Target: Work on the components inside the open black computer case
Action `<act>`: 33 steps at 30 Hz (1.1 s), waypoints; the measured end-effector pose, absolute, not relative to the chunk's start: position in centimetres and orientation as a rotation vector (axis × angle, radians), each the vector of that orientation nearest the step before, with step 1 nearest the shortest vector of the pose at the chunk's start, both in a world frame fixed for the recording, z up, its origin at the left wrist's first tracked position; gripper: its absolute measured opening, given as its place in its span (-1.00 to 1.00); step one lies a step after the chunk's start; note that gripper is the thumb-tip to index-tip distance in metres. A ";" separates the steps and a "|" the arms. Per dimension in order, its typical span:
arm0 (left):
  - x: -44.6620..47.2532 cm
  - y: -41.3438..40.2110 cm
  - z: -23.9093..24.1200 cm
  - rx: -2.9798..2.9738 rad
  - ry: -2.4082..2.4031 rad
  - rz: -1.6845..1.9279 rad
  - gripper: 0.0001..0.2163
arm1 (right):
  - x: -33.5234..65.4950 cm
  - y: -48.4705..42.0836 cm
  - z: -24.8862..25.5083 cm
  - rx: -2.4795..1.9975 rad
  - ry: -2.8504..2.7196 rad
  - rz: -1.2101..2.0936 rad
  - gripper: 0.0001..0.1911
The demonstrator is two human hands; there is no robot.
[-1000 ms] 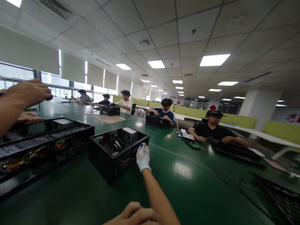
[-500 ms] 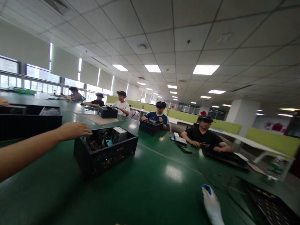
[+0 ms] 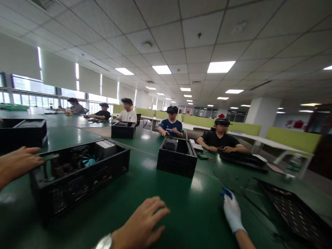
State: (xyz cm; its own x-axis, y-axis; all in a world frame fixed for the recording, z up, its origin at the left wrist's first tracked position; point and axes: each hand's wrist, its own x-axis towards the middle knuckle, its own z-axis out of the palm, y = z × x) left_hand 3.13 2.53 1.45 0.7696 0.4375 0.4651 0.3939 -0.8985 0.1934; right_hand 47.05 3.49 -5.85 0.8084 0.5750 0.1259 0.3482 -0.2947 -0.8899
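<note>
My left hand (image 3: 142, 224), bare with a watch on its wrist, is over the green table (image 3: 166, 193) at bottom centre. It is open, thumb apart from the fingers, and holds nothing. Lower right, my right hand (image 3: 232, 210) wears a white glove with blue fingers. Its fingers are stretched forward, partly apart, with nothing visible in them. Ahead of both hands stands an open-topped black computer case (image 3: 177, 162). At the left is another open computer case (image 3: 111, 180), with a teal fan and a power supply inside. A co-worker's bare hand (image 3: 22, 162) touches its left end.
A black perforated panel (image 3: 295, 211) and thin dark cables (image 3: 255, 204) lie at the right. Farther away, several people sit around the table, with a black case (image 3: 123, 130) before one. Another case (image 3: 23, 131) stands at the left edge, a clear bottle (image 3: 293, 166) at the far right.
My left hand has come into view from below. The case with the teal fan has moved left and nearer with the co-worker's hand. The middle case has come closer across the table.
</note>
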 end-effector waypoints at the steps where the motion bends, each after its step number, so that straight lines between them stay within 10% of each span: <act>1: 5.5 3.7 2.1 2.890 0.814 0.800 -0.55 | 47.1 3.8 -5.8 -1.879 -0.682 0.276 -0.25; 10: 21.6 16.6 9.9 2.865 1.331 0.575 -0.54 | 45.1 10.4 -2.1 -1.419 -0.680 0.442 -0.15; 22: 5.0 1.9 8.5 3.081 1.075 0.325 -0.59 | 40.1 3.4 1.4 -1.297 -0.750 0.615 -0.59; 27: 0.0 0.0 13.2 3.114 0.662 -0.039 -0.58 | 33.0 -3.7 11.4 -1.376 -1.797 0.522 -0.80; 33: 3.4 6.3 9.0 3.026 0.952 -0.632 -0.02 | 19.7 -2.3 16.4 -1.437 -2.983 0.040 -0.64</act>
